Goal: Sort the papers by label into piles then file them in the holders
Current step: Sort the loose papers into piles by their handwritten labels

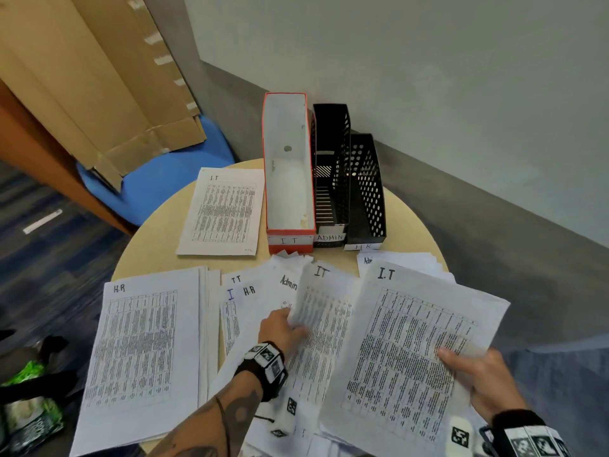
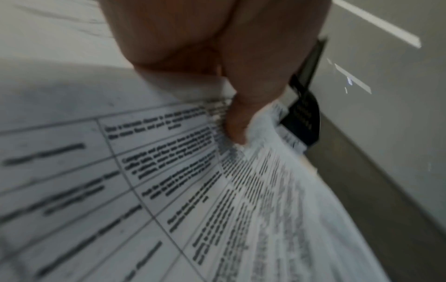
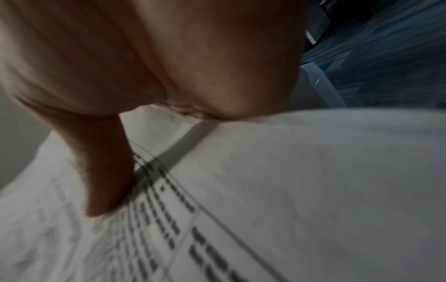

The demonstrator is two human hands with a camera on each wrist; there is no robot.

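Printed sheets cover the near half of a round table [image 1: 408, 225]. My right hand [image 1: 474, 374] pinches a sheet headed "I.T" [image 1: 405, 351] at its right edge, thumb on top, and holds it raised; the right wrist view shows the thumb [image 3: 106, 181] on the print. My left hand [image 1: 283, 328] grips the left edge of another "IT" sheet [image 1: 326, 311], curling it up from the fanned heap [image 1: 263, 295]. In the left wrist view a finger [image 2: 236, 122] curls over that paper's edge. Three holders stand at the back: an orange-rimmed "IT" box [image 1: 288, 173], a black "ADMIN" holder [image 1: 331, 173], a black "HR" holder [image 1: 367, 189].
A single "I.T" sheet [image 1: 224, 212] lies flat left of the orange box. An "H.R" pile [image 1: 138, 351] sits at the near left. A further stack [image 1: 405, 262] lies behind the raised sheet. A blue chair [image 1: 158, 179] and leaning cardboard [image 1: 99, 77] stand behind the table, a wall to the right.
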